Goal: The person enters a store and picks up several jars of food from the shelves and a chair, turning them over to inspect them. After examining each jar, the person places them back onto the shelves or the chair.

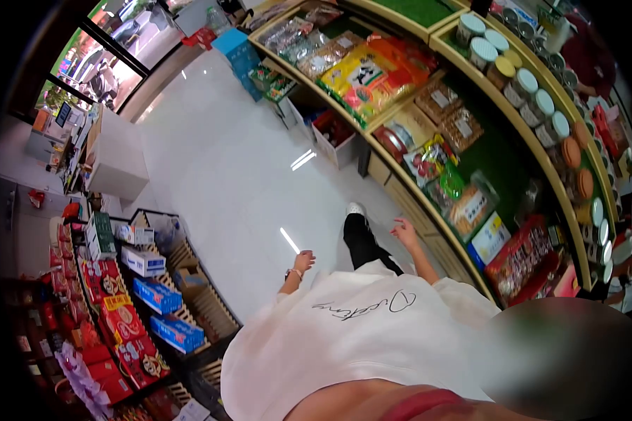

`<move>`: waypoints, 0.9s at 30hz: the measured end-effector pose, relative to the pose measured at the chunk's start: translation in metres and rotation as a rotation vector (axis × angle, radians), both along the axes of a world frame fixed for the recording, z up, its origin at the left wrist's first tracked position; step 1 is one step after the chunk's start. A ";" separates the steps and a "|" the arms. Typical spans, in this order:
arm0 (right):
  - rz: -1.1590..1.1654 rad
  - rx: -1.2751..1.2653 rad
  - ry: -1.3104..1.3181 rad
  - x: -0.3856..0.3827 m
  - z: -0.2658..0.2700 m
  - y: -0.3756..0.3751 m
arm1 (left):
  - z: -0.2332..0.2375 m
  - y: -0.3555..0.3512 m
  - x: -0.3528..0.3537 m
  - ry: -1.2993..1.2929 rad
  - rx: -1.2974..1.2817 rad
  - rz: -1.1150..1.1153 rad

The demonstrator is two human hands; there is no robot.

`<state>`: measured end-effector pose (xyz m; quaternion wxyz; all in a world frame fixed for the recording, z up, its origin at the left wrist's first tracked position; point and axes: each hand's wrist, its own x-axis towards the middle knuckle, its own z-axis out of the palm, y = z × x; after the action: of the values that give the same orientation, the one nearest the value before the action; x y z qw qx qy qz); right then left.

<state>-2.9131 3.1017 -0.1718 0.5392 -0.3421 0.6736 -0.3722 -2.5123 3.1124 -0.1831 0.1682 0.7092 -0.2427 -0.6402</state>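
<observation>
Floor (211, 147), glossy and maybe slick, could cost the person their footing. Display shelf (495, 167) runs close beside the right hand (404, 231); a wide swing could bump it. Snack packets (428, 161) lie there, nearest that hand. Ahead, an open carton (340, 154) juts from its foot. Right hand: empty, fingers loosely spread. Left hand (304, 261): over floor, apparently empty, finger pose too small to tell.

one wide view from the head

the head camera faces forward and steeply down over the left hand (304, 262) and right hand (404, 232); the white t-shirt (358, 323) fills the foreground behind them, the glazed shopfront (114, 43) far ahead.
</observation>
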 end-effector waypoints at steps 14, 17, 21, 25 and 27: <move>-0.168 -0.531 0.174 -0.021 0.152 -0.340 | 0.083 -0.353 -0.146 0.061 -0.751 -0.622; -0.223 -0.533 0.161 -0.022 0.180 -0.366 | 0.120 -0.404 -0.179 0.187 -0.753 -0.657; -0.327 -0.478 0.233 -0.035 0.166 -0.392 | 0.130 -0.468 -0.218 0.314 -0.850 -0.813; -0.492 -0.524 0.259 -0.039 0.184 -0.401 | 0.192 -0.518 -0.257 0.424 -0.871 -0.982; -0.593 -0.615 0.334 -0.051 0.211 -0.416 | 0.208 -0.548 -0.288 0.554 -0.915 -1.006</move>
<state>-2.9644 2.6858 0.0393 0.1669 -0.3341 0.6782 -0.6329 -2.7998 2.5641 0.0249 0.1887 0.1830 -0.7303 -0.6305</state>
